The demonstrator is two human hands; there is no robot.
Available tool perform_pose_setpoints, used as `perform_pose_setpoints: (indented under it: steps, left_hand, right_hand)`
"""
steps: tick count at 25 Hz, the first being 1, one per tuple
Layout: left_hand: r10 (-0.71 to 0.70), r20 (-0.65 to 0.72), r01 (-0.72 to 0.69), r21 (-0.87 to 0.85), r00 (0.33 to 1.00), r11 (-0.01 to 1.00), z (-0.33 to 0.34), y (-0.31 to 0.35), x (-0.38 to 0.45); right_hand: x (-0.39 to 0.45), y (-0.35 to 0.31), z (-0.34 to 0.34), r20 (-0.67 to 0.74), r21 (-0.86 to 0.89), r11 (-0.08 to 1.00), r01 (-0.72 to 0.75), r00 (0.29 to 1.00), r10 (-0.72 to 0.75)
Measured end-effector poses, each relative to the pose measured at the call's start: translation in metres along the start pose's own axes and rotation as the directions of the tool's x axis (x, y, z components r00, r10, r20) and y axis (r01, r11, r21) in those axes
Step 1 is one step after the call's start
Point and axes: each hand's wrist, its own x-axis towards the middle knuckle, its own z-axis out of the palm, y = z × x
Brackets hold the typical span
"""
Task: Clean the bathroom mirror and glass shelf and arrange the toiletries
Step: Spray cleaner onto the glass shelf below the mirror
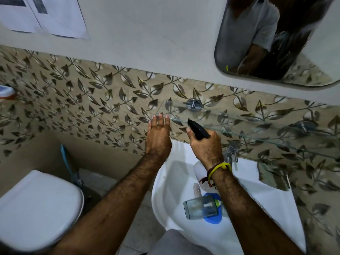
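Leaf-patterned tiling is backing the glass shelf (239, 124); the left hand (158, 138), fingers extended, is touching its corner, while the right hand (206, 146) beside it is gripping a spray bottle (197, 130).

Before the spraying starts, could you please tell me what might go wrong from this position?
1. The left hand touches the glass shelf only at its corner; pressing there could strain the wall brackets.
2. The right hand holds the spray bottle over the sink, where a glass tumbler lies on its side; a slip could break it.
3. Overspray may wet the patterned tiles.
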Motion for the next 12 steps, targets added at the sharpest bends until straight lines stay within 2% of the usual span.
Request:
perform_pose_setpoints:
  steps: [7,12]
  left_hand:
    - [-0.072,-0.021,0.072,-0.035,0.997,0.997,-0.004,0.018,-0.004]
    - [0.068,-0.049,-0.071,-0.072,0.996,0.995,-0.002,0.042,-0.02]
  right_hand:
    - [0.0,0.013,-0.023,-0.044,0.011,0.999,-0.036,0.998,0.036]
    - [-0.006,0.027,-0.042,-0.107,0.002,0.998,-0.07,0.992,0.07]
